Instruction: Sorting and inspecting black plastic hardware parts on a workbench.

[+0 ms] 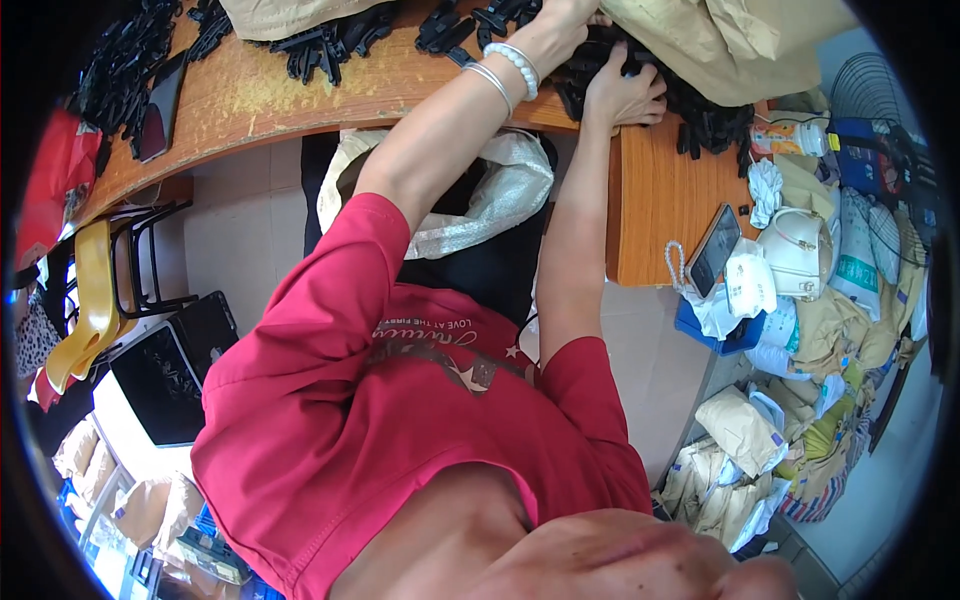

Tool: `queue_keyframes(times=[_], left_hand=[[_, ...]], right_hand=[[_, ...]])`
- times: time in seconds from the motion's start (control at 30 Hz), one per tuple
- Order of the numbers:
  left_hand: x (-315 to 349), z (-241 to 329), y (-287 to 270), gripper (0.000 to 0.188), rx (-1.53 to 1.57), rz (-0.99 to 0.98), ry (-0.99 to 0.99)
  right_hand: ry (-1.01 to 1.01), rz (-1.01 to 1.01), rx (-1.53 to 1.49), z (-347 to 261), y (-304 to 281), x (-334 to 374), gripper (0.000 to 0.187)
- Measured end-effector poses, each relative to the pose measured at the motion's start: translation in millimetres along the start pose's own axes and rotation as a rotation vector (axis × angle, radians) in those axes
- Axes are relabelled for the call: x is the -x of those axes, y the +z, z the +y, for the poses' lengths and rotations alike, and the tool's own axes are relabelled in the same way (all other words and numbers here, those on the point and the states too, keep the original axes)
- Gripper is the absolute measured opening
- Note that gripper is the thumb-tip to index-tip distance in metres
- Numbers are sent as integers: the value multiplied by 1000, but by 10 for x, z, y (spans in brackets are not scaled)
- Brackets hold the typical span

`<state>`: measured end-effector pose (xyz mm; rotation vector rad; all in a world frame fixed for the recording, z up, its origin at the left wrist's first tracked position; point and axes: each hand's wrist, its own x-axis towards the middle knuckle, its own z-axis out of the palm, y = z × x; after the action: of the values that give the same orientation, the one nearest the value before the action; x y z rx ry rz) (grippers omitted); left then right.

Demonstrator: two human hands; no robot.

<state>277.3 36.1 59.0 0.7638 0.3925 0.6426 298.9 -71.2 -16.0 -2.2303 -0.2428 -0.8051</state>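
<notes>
Near the top edge, my left hand point(562, 28) reaches over the wooden table, a white bead bracelet and a bangle on its wrist. Its fingers are bent together at the picture's edge, and what they hold is hidden. Close by on the right, my right hand point(625, 95) has its fingers curled over a black plastic piece point(632, 62) in a heap. More long, thin black plastic pieces point(708, 118) spill out beside it, under a large brown paper bag point(735, 45). Below my forearms, a white woven sack point(515, 190) hangs open at my lap.
More black pieces point(125, 65) are heaped at the table's far left, beside a dark phone point(162, 108). On the right lie another phone point(715, 250), a white handbag point(797, 252) and piled bags point(740, 430). A yellow chair point(92, 300) stands left of the wooden table point(655, 200).
</notes>
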Motion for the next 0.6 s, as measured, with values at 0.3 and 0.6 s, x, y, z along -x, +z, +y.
queue_keyframes(times=[0.3,0.6], left_hand=[[435,361,-12,35,-340,50,14],[1149,-98,-789,61,-1197,-418,998]], right_hand=[[-40,-8,-69,38,147,-26,58],[174,-54,-395,-96,-57,29,50]])
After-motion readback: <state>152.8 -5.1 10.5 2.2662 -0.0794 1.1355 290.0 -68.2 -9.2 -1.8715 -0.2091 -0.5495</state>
